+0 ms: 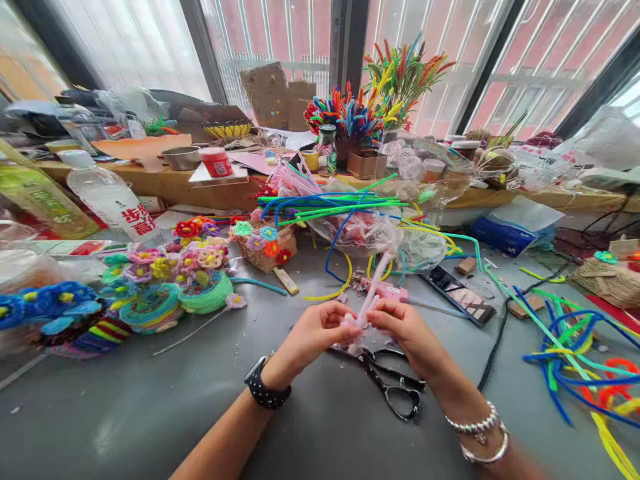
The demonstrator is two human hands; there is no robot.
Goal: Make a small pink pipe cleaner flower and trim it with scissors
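A pale pink pipe cleaner [376, 280] is pinched between both of my hands, its straight length pointing up and away over the table. My left hand [323, 329] has thumb and fingertips closed on its looped lower end. From the other side, my right hand [404, 329] pinches the same pipe cleaner close to the left fingertips. The exact shape of the bent part is partly hidden by my fingers. Just below the hands lie black-handled scissors [395, 385] on the grey table, their blades reaching under my fingers. A pink block-like item [393, 292] sits beyond my right hand.
Pots of pipe-cleaner flowers [205, 291] and a small flower basket [267, 248] stand to the left, near a plastic bottle [107, 193]. Green and blue pipe cleaners [340, 205] are heaped ahead. Tangled pipe cleaners [575, 340] and a black cable [495, 353] lie to the right.
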